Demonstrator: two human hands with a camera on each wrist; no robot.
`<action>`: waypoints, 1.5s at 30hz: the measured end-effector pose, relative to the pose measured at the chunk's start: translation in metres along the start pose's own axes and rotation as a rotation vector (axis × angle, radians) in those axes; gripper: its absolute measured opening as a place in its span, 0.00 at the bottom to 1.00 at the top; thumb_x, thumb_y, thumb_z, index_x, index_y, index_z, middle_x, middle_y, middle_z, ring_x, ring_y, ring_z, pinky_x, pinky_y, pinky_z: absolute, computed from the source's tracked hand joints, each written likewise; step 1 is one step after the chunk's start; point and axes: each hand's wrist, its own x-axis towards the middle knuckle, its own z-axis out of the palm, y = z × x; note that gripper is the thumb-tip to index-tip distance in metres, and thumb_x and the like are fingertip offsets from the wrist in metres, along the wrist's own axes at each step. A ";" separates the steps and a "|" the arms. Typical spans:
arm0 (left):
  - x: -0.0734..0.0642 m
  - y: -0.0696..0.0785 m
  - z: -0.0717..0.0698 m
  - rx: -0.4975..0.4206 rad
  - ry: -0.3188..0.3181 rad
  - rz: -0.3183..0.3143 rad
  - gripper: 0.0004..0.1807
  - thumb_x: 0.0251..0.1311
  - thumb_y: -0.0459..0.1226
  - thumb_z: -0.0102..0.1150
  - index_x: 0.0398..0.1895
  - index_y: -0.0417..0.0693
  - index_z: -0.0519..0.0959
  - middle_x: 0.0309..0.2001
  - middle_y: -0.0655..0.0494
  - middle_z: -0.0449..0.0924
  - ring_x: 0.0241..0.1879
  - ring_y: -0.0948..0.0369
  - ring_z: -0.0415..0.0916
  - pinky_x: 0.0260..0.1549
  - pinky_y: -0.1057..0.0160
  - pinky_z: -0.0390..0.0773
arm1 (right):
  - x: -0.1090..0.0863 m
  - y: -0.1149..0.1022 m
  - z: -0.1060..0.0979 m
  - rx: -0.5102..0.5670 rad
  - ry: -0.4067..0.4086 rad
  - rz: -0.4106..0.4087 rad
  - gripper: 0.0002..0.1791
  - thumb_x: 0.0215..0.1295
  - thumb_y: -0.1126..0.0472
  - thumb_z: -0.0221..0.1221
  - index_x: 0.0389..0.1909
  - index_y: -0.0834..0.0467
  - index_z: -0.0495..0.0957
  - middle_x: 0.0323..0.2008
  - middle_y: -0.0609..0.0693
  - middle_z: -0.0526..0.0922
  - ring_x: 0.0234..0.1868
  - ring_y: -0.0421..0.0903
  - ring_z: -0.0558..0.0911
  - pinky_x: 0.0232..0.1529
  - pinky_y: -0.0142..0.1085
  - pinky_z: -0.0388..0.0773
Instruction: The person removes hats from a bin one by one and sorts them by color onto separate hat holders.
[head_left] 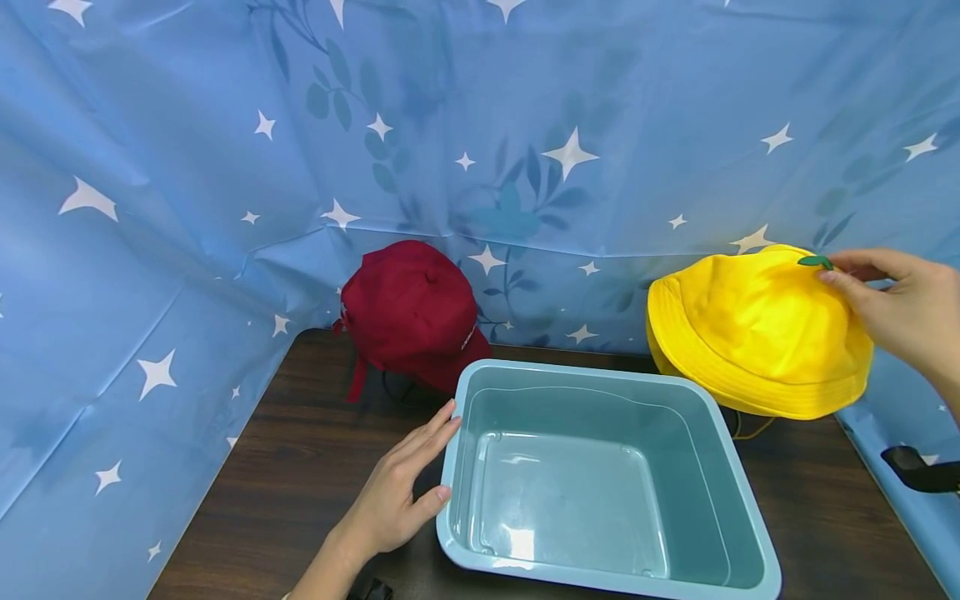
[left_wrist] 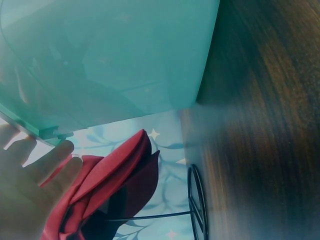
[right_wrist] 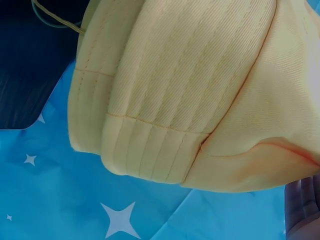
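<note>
A yellow bucket hat [head_left: 757,321] with a small green leaf tab [head_left: 816,261] on its crown is at the right, behind the tub's far right corner. My right hand [head_left: 903,304] pinches the top of the hat beside the tab. In the right wrist view the hat's stitched brim [right_wrist: 160,115] fills much of the picture. My left hand [head_left: 397,487] rests with its fingers extended on the left rim of a light blue plastic tub [head_left: 585,372]. Nothing lies in the tub. The left wrist view shows that hand [left_wrist: 30,190] with fingertips at the rim.
A dark red cap [head_left: 412,308] sits on a black wire stand [left_wrist: 196,202] at the back left of the dark wooden table [head_left: 255,492]. A blue curtain [head_left: 465,108] with white stars hangs behind. A black object [head_left: 918,471] shows at the right edge.
</note>
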 end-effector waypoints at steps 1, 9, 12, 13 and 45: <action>0.000 0.000 0.000 0.000 0.000 0.000 0.37 0.66 0.39 0.55 0.79 0.42 0.65 0.82 0.48 0.58 0.75 0.51 0.65 0.65 0.38 0.74 | 0.000 0.001 0.000 0.000 0.003 0.003 0.22 0.81 0.63 0.52 0.61 0.78 0.73 0.51 0.77 0.74 0.32 0.25 0.71 0.21 0.10 0.58; 0.000 0.000 -0.001 0.000 -0.006 -0.015 0.37 0.66 0.39 0.55 0.80 0.43 0.64 0.82 0.49 0.57 0.76 0.52 0.65 0.65 0.38 0.73 | -0.002 0.001 0.003 0.003 0.003 -0.018 0.19 0.80 0.64 0.53 0.59 0.78 0.74 0.50 0.77 0.75 0.32 0.25 0.70 0.23 0.09 0.57; -0.001 0.000 0.000 0.003 -0.005 -0.014 0.37 0.66 0.39 0.55 0.80 0.44 0.64 0.82 0.49 0.57 0.76 0.52 0.65 0.65 0.38 0.73 | -0.002 -0.001 0.005 -0.002 -0.006 -0.029 0.18 0.80 0.66 0.53 0.58 0.79 0.74 0.50 0.78 0.75 0.43 0.54 0.78 0.23 0.08 0.55; 0.000 0.000 0.000 0.006 -0.005 -0.011 0.37 0.66 0.39 0.55 0.80 0.44 0.64 0.82 0.49 0.57 0.76 0.52 0.65 0.65 0.38 0.73 | -0.003 -0.001 0.006 -0.004 -0.005 -0.033 0.18 0.80 0.66 0.53 0.58 0.79 0.74 0.50 0.78 0.75 0.46 0.65 0.76 0.24 0.08 0.54; 0.009 -0.001 -0.015 0.070 -0.006 0.005 0.39 0.65 0.43 0.58 0.80 0.47 0.64 0.81 0.47 0.59 0.74 0.49 0.67 0.63 0.35 0.73 | -0.026 -0.003 0.001 0.058 0.071 -0.073 0.23 0.75 0.68 0.60 0.65 0.76 0.73 0.58 0.75 0.74 0.41 0.16 0.57 0.39 0.14 0.54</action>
